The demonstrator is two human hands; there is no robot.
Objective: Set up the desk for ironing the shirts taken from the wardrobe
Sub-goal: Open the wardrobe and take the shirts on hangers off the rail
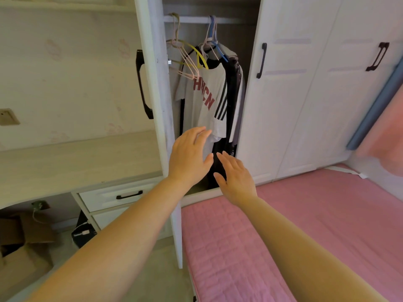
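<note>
Both hands (pixel 188 158) (pixel 236 177) flat toward wardrobe (pixel 283 94)

One head-worn view looks forward and down, close (wide-angle), into the open wardrobe (pixel 209 94).

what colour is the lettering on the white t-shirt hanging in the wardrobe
Dark red, on the white t-shirt, which also has black sleeve stripes. Seen in the head view.

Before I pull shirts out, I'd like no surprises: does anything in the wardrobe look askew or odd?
Yes: the empty pink hangers and a yellow hanger on the rail hang tilted and bunched together, overlapping the white shirt. They could snag as it comes out. Both hands are open, holding nothing.
</note>
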